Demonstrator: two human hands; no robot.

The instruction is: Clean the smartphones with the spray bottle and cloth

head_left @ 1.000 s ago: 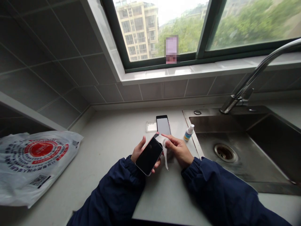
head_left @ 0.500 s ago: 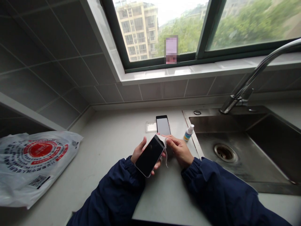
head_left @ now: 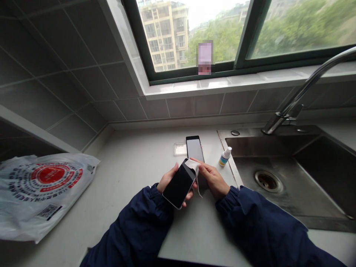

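Note:
A black-faced smartphone lies tilted in my left hand, whose fingers wrap round both of its long sides. My right hand pinches a thin white cloth against the phone's upper right corner, and a narrow strip of it hangs down beside the phone. Just beyond my hands, a second phone with a pale grey screen rests on the counter. Partly under that phone is a clear phone case. A small white-capped spray bottle stands upright to the right, close to the sink's rim.
A steel sink with a tall curved tap takes up the right side. On the left sits a white plastic bag with red and black print. Behind the pale counter are a tiled wall and a window.
The cloth now lies over more of the phone's top right corner. Both hands stay in nearly the same place, and the whole view has shifted slightly.

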